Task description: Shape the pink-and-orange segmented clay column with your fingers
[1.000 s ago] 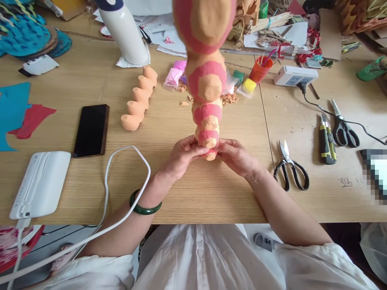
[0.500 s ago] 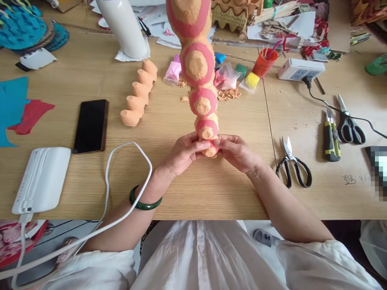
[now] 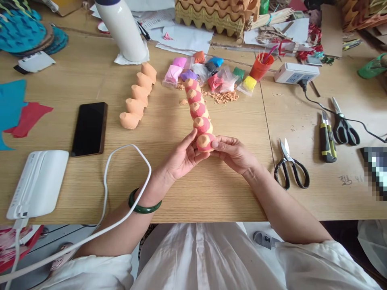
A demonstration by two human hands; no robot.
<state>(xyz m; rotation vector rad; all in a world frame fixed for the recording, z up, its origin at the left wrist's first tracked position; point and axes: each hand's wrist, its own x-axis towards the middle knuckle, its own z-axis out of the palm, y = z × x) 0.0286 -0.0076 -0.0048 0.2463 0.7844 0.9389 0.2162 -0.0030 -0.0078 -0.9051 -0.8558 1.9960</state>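
Note:
A strip of egg-carton cups [image 3: 198, 109], orange with pink bands around each bump, points away from me over the table. My left hand [image 3: 185, 157] grips its near end from the left, thumb on top. From the right, my right hand [image 3: 232, 152] pinches the same end cup with thumb and fingers. To the left lies a plain orange strip of cups [image 3: 139, 96]. Beyond the held strip are several small bags of coloured clay [image 3: 216, 82] and a pile of orange shreds [image 3: 225, 96].
Scissors [image 3: 290, 165], a utility knife [image 3: 328, 139] and a second pair of scissors [image 3: 344, 125] lie right. A phone [image 3: 90, 128] and a white power bank [image 3: 39, 183] are left; its cable [image 3: 121, 219] crosses my left forearm. A power strip [image 3: 296, 73] and red cup [image 3: 261, 67] stand farther back.
The painted strip has swung down from standing upright toward my face to pointing away, lower over the table. Both hands still hold its near end, and the clay bags behind are uncovered.

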